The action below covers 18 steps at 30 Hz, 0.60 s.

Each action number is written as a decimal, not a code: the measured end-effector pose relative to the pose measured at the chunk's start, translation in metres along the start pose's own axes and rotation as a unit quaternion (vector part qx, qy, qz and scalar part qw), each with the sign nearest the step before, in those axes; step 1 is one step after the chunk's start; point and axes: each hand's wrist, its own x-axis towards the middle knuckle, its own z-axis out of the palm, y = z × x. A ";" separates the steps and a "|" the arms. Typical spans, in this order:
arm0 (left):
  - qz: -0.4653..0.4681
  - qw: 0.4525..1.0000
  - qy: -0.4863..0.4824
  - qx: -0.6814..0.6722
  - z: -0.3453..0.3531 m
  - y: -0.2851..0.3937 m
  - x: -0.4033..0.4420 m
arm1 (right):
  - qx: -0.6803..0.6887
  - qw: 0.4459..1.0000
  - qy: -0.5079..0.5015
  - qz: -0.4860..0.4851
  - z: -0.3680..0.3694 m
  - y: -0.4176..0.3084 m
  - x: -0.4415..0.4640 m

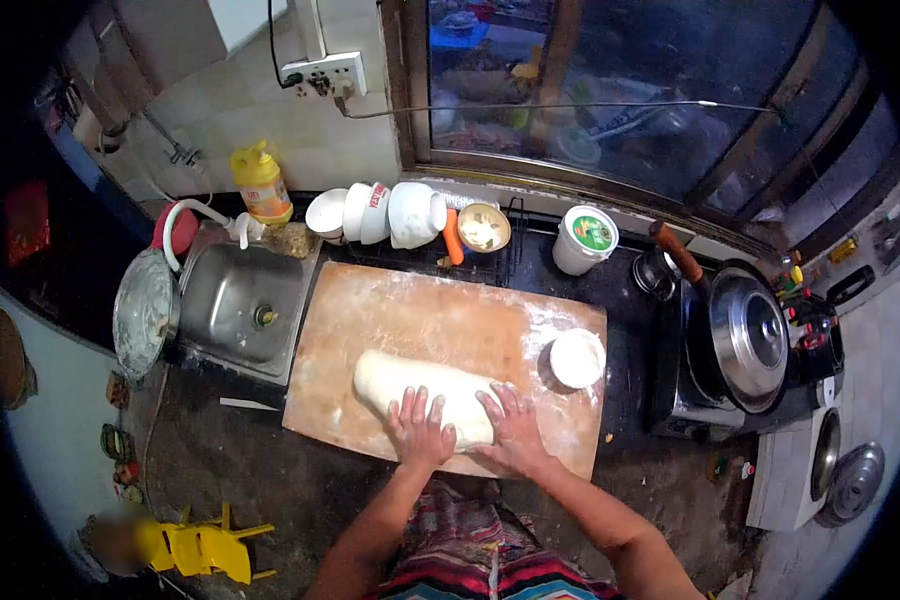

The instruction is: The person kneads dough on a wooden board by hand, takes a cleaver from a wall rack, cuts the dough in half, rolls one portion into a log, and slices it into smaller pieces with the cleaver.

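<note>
Lengthwise, one dough (458, 403) lies on the near half of the board (425, 310), its long axis roughly along the board's long edges, left end angled slightly away from the person. Two hands, left hand (422, 430) and right hand (513, 430), press on it with fingers spread, gripping nothing. On the board's right end, one bowl (577, 358) holds white powder. Beyond the board stands one lidded tub (585, 240), contents hidden; left of it, one sink (232, 285); right, one lidded pan (750, 330).
</note>
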 end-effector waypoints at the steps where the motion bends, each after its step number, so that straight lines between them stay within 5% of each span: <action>1: 0.002 1.000 0.004 0.002 0.005 -0.001 0.004 | 0.015 1.000 -0.017 -0.006 0.005 0.007 0.003; 7: 0.027 0.999 0.006 -0.033 0.039 -0.025 0.084 | 0.057 0.995 0.001 0.081 0.016 0.035 0.058; 13: -0.045 0.985 -0.148 -0.082 0.067 -0.035 0.186 | 0.198 0.954 0.010 0.224 -0.001 0.052 0.121; 14: -0.117 0.949 -0.145 -0.255 0.080 -0.048 0.183 | 0.216 0.947 0.020 0.236 0.002 0.056 0.122; 16: -0.244 0.777 -0.117 -0.568 0.073 -0.062 0.201 | 0.206 0.942 -0.002 0.263 0.000 0.058 0.125; 17: -0.228 0.709 0.067 -0.665 0.064 -0.055 0.186 | 0.199 0.941 -0.011 0.275 0.000 0.057 0.125; 18: -0.305 0.745 0.093 -0.586 0.038 -0.058 0.169 | 0.195 0.937 -0.023 0.287 0.002 0.054 0.123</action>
